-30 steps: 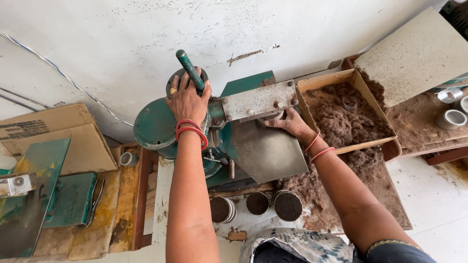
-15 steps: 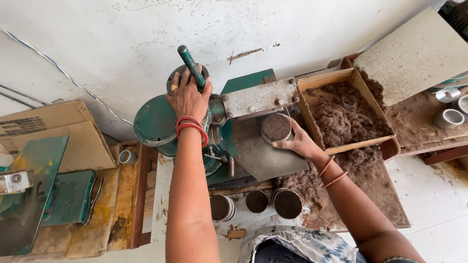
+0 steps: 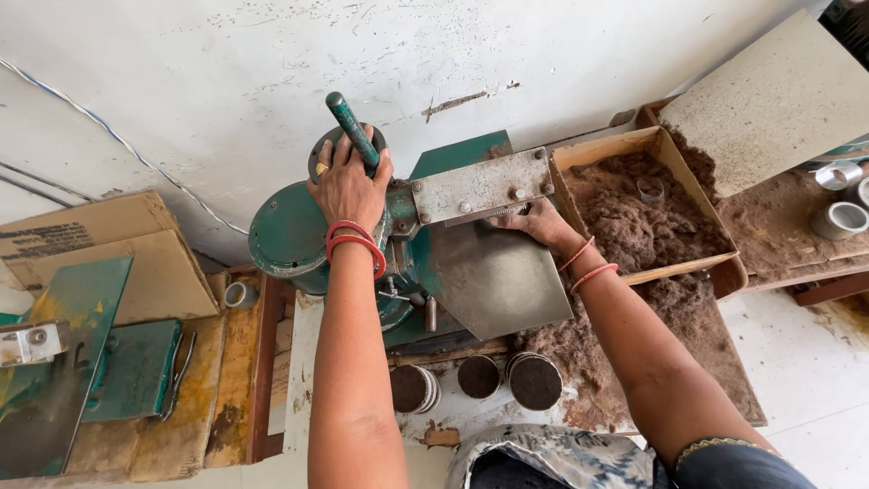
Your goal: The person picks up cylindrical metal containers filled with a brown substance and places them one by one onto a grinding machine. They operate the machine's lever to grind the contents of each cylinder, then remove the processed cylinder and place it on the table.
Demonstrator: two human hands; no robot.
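A green-painted metal press machine (image 3: pixel 299 231) with a grey steel plate (image 3: pixel 493 276) is seen. Red bangles (image 3: pixel 355 243) are worn; brown fibrous powder (image 3: pixel 638 217) fills a tan cardboard tray (image 3: pixel 715 263).

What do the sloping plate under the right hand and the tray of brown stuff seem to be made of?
The sloping plate looks like bare sheet metal: dull grey, flat, with scuffs. The tray seems to be cardboard or thin wood: tan, matte walls. Its brown fill looks like loose, fibrous powder.

- The press machine (image 3: pixel 380 244) stands at centre, against the wall.
- At its three o'clock sits a tray of fibre (image 3: pixel 638 213).
- Filled cups (image 3: pixel 478 378) lie at six o'clock.
- Cardboard (image 3: pixel 100 249) lies at nine o'clock.
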